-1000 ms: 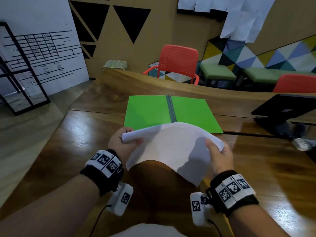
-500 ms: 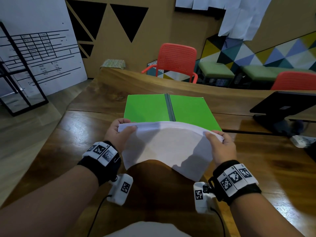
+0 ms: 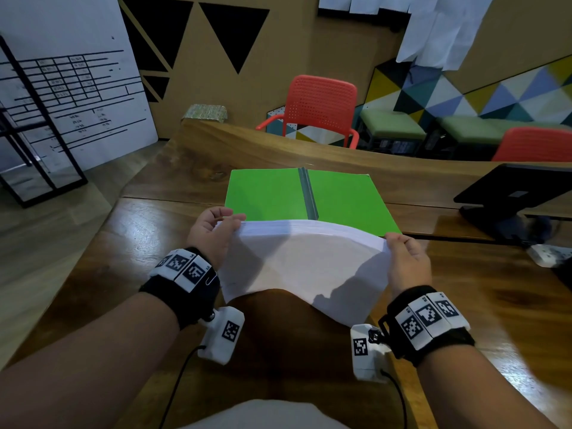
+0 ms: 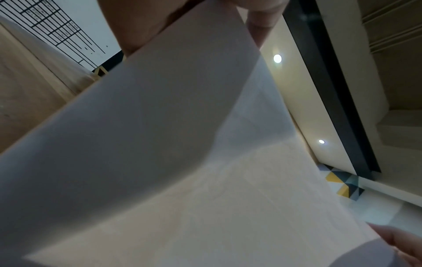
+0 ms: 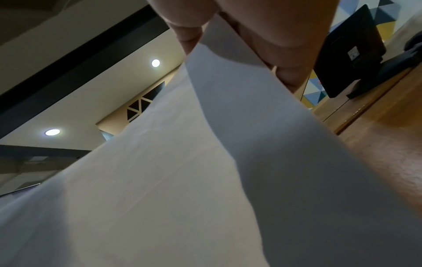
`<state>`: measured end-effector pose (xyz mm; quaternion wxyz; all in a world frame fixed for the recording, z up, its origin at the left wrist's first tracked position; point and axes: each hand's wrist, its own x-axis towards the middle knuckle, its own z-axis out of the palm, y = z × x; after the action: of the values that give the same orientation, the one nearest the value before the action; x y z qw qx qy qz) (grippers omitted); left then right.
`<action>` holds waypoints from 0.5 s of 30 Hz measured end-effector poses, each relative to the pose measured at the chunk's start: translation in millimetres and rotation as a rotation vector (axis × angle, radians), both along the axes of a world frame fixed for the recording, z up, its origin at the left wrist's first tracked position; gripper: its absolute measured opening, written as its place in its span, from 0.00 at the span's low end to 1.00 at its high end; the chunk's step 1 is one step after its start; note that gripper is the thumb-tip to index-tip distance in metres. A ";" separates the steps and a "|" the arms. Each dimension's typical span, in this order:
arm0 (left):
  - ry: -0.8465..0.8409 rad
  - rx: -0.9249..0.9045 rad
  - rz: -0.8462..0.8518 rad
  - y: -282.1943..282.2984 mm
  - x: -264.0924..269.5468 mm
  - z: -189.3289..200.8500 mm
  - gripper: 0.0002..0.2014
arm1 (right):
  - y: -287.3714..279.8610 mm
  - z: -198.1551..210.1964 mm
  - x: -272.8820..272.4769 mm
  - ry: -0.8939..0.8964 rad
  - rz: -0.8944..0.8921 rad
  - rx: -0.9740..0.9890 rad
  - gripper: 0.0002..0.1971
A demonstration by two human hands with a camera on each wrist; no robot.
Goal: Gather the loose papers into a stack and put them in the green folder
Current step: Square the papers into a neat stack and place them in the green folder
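Note:
A stack of white papers arches upward between my two hands above the wooden table. My left hand pinches its left edge and my right hand pinches its right edge. The near edge of the papers sags toward me. Just beyond the stack lies the green folder, open flat with a grey spine down its middle. The underside of the papers fills the left wrist view, fingers pinching it at the top. In the right wrist view the papers bend under my thumb and fingers.
A black tablet stand sits on the table at the right, with a white power strip near it. Red chairs and green benches stand behind the table. A black metal rack is on the floor at the left.
Both hands have carried the stack forward toward the folder, so its far edge now overlaps the folder's near edge. The arch in the papers has flattened somewhat.

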<state>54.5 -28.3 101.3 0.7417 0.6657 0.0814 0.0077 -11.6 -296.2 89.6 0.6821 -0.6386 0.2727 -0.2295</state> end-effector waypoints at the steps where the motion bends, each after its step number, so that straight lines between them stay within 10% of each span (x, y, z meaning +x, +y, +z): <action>1: 0.001 0.021 0.001 0.2 0.8 -1.6 0.09 | -0.3 -1.5 -0.1 -0.002 0.000 -0.013 0.08; 4: 0.007 0.044 0.001 2.4 -2.0 -1.9 0.06 | 3.0 -2.9 -4.5 -0.041 0.025 0.043 0.11; 8: 0.031 0.123 -0.126 0.2 -12.5 -6.3 0.36 | 10.0 -13.7 -10.7 -0.035 0.145 0.077 0.21; 12: 0.076 0.258 -0.057 -9.0 -19.4 -2.2 0.08 | 15.8 -12.1 -8.8 -0.023 0.109 0.027 0.14; 15: 0.017 0.159 -0.033 -6.0 -19.9 4.1 0.08 | 12.7 -4.0 -7.9 -0.088 0.094 0.057 0.14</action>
<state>34.6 -34.3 105.4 0.6858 0.7238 0.0756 -0.0038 -19.5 -283.5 85.6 0.7212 -0.6204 0.2187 -0.2173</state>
